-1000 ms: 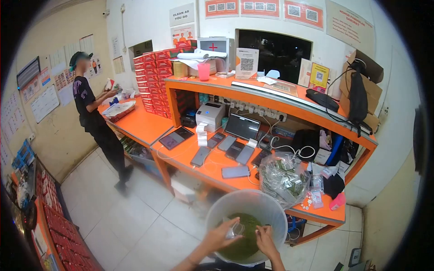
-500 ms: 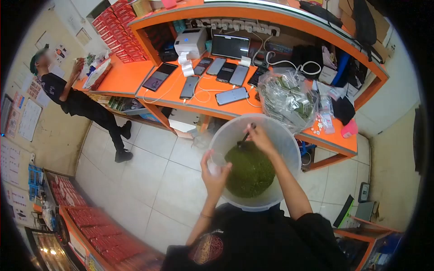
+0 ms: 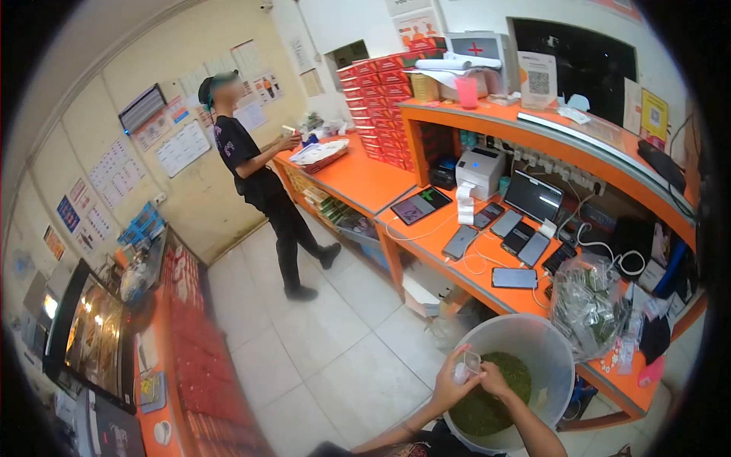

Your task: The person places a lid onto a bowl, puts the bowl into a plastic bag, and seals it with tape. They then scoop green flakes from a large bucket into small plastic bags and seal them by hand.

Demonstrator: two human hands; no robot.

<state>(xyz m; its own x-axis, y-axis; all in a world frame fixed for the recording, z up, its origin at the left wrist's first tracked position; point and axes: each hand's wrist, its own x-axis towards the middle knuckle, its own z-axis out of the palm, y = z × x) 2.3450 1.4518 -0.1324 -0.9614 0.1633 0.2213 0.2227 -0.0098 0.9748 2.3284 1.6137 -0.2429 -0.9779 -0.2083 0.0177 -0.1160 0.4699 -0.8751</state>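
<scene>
Over a large translucent tub, my left hand is closed round a small clear plastic bag, its mouth facing up. Close against the bag is my right hand, with its fingers curled. The black spoon it held half a second ago is hidden from this angle. Fine green dried flakes lie in the tub below both hands. A big clear bag with green-filled packets sits on the orange counter just beyond the tub.
Several phones, a tablet, a label printer and cables cover the orange counter. Red boxes are stacked at its far end. Another person stands by the left counter. A glass display case is at left.
My view has swung up and left, so the tub now sits lower right. My right hand has moved from above the green flakes to the small bag in my left hand.
</scene>
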